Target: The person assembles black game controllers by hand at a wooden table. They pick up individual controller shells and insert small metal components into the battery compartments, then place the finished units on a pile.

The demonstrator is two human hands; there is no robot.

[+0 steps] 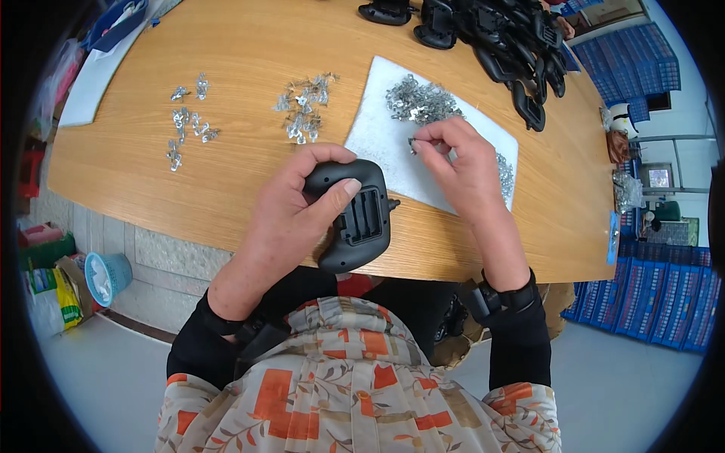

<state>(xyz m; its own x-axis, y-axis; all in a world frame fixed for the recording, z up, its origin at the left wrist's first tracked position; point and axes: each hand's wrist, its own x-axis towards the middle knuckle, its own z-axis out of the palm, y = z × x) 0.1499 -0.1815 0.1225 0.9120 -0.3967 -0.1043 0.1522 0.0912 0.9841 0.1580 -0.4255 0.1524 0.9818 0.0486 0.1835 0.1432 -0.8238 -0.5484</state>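
My left hand (291, 204) grips a black game controller (332, 253), its back turned up and the battery compartment (364, 215) uncovered. The left thumb lies across the shell next to that compartment. Over the white foam sheet (381, 151), my right hand (462, 162) pinches a small metal clip (412, 145) between thumb and fingertips; its exact shape is too small to make out. Just beyond that hand lies a heap of shiny metal clips (423, 98) on the foam. More small metal pieces (505, 177) rest at the sheet's right edge, partly behind the hand.
Loose metal clips (303, 106) lie mid-table, with a smaller scatter (181, 124) further left. Black controllers (506, 45) are piled at the far right. A blue tray (117, 23) sits at the far left. Blue crates (649, 294) stand right of the table, a blue bin (106, 275) on the floor left.
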